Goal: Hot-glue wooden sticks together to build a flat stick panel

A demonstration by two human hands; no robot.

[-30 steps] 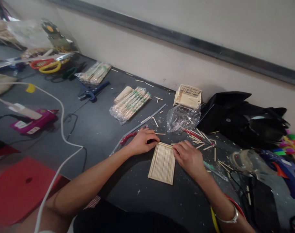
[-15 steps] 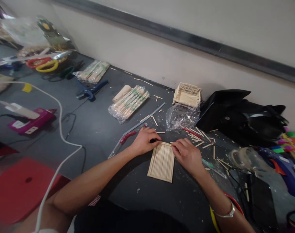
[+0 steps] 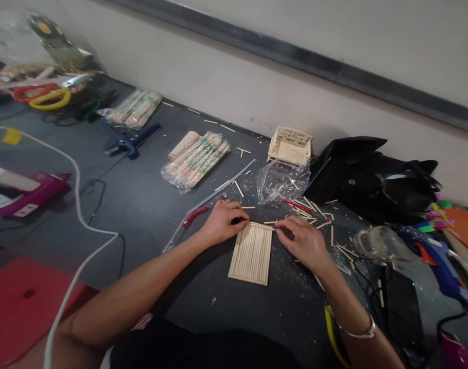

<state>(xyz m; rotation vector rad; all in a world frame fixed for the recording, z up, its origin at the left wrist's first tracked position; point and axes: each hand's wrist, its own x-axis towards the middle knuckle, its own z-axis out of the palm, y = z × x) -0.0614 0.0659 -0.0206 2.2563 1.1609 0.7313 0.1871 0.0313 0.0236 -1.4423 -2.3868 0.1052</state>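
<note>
1. A flat panel of thin wooden sticks [image 3: 251, 253] lies on the dark table [image 3: 149, 205], just in front of the person, its long side running away from them.
2. The left hand [image 3: 221, 222] rests at the panel's far left corner, fingers curled in close and touching the top edge; whether they pinch anything there I cannot tell.
3. The right hand [image 3: 303, 242] sits at the far right corner, thumb and forefinger drawn narrow around a single thin stick [image 3: 269, 222] that lies along the panel's top edge.
4. A silver bangle [image 3: 357, 332] circles the right wrist.
5. Just beyond the left hand lie a red-handled tool [image 3: 195, 216] and a long grey strip [image 3: 226, 187], angled toward the wall.
6. Loose short sticks [image 3: 314, 210] are scattered beyond and to the right of the right hand, beside a crumpled clear bag [image 3: 282, 182].
7. A small lattice model of the same wood [image 3: 289, 145] stands against the wall behind that bag, next to a black bag [image 3: 372, 179].
8. Farther left, a packet of chopsticks [image 3: 197, 161] lies well apart from the hands, with a second packet [image 3: 134, 108] beyond it.
9. A blue glue gun [image 3: 437, 256] lies at the right; a pink one [image 3: 24, 197] lies at the left, near a white cable [image 3: 80, 205].
</note>
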